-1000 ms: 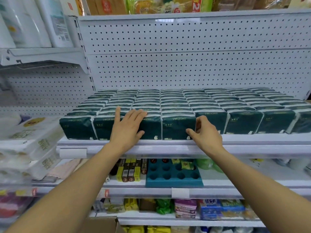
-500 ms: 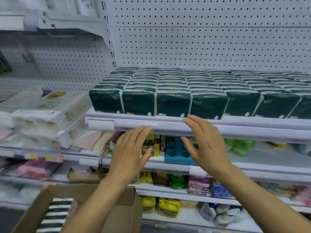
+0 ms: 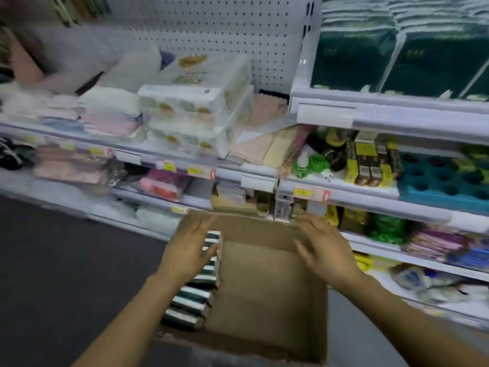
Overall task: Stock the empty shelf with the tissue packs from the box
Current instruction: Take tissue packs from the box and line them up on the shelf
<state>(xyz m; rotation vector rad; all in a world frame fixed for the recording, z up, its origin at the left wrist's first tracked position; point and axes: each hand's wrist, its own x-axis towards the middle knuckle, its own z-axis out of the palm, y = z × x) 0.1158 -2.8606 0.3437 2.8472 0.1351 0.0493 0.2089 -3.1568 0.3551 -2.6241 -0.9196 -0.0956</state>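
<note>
An open cardboard box (image 3: 267,287) stands on the floor below me. A row of several dark green tissue packs (image 3: 193,295) lines its left wall; the rest of its bottom is bare. My left hand (image 3: 190,250) hovers over the far end of that row, fingers straight, holding nothing. My right hand (image 3: 325,250) hangs over the box's right side, fingers spread and empty. Dark green tissue packs (image 3: 397,59) fill the shelf (image 3: 391,112) at the upper right. The view is motion-blurred.
White toilet-paper bundles (image 3: 195,109) and pastel packs sit on the left shelves. Small goods, a green bottle (image 3: 304,165) and a teal tray (image 3: 444,181) fill the lower shelves behind the box. Dark floor (image 3: 66,274) lies to the left.
Both hands came down from the stocked shelf's front to the box. My view swung down and left, bringing the box's inside into sight.
</note>
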